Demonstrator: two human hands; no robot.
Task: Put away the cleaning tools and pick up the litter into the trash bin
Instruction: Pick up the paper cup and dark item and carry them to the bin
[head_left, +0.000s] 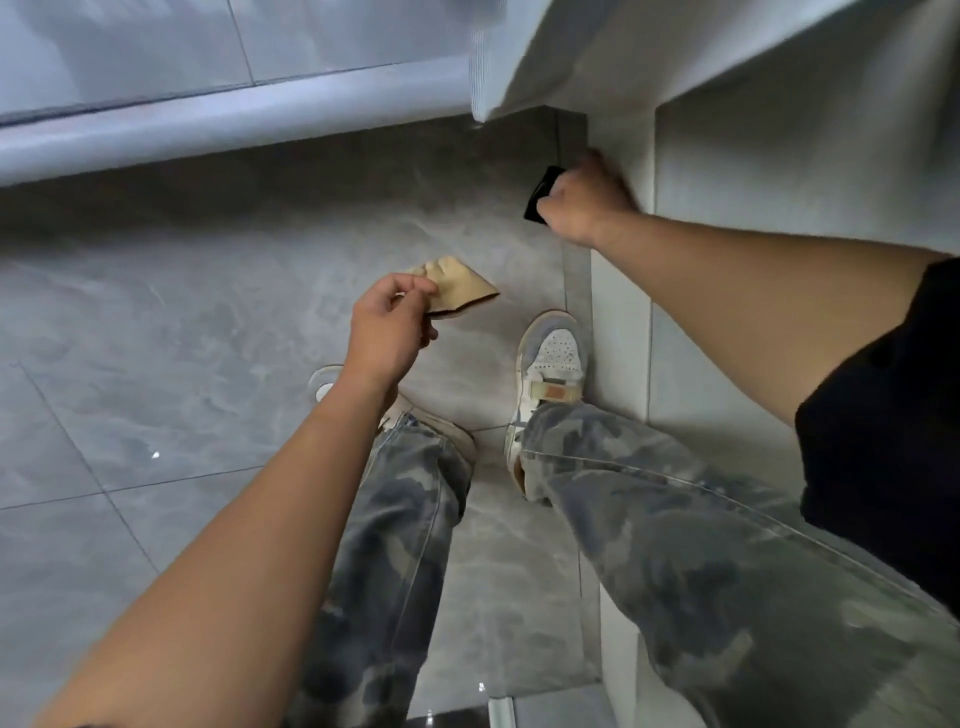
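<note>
Left hand (387, 325) pinches tan paper scrap (460, 288) — right hand (584, 200) grips black litter (540, 195); trash bin unseen, disposal pending.

The floor (182, 312) is glossy grey tile with a pale, cloudy marbled pattern and thin dark grout lines. The crumpled paper litter (457, 291) is tan, with a dark brown edge along its underside. The small object (540, 195) in the right hand (587, 205) is black. The trousers (701, 561) carry a washed-out grey and olive camouflage pattern. The sneakers (553, 358) are white and grey with a tan strap. The sleeve (893, 415) is black. The wall panel (779, 171) is plain off-white.
</note>
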